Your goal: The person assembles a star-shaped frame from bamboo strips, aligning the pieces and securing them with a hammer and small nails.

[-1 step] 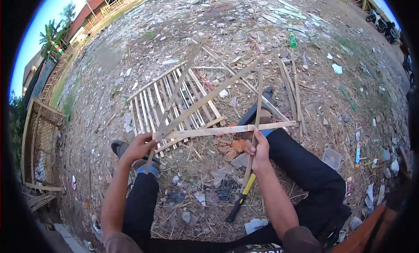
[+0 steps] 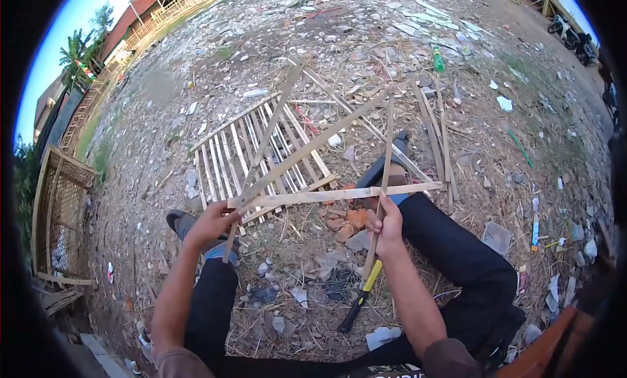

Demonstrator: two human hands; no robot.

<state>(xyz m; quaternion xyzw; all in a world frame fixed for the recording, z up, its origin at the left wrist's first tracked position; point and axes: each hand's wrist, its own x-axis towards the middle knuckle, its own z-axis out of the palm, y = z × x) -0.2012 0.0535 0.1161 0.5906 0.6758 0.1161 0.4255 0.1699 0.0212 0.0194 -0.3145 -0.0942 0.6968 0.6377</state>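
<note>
I sit on the ground with my legs spread. My left hand (image 2: 212, 222) grips the left end of a horizontal bamboo slat (image 2: 307, 196), where two long diagonal slats (image 2: 313, 146) cross it. My right hand (image 2: 386, 224) is closed on an upright slat (image 2: 388, 143) at the point where it crosses the horizontal one. Behind the slats a woven bamboo lattice panel (image 2: 228, 156) lies flat on the dirt. Between my legs lies a tool with a yellow and black handle (image 2: 358, 298).
Loose bamboo strips (image 2: 434, 130) lie to the right of my shoe. A green bottle (image 2: 437, 59) and scattered litter cover the ground. A bamboo frame panel (image 2: 62, 215) stands at the left. Parked motorbikes (image 2: 568, 29) are at the far right.
</note>
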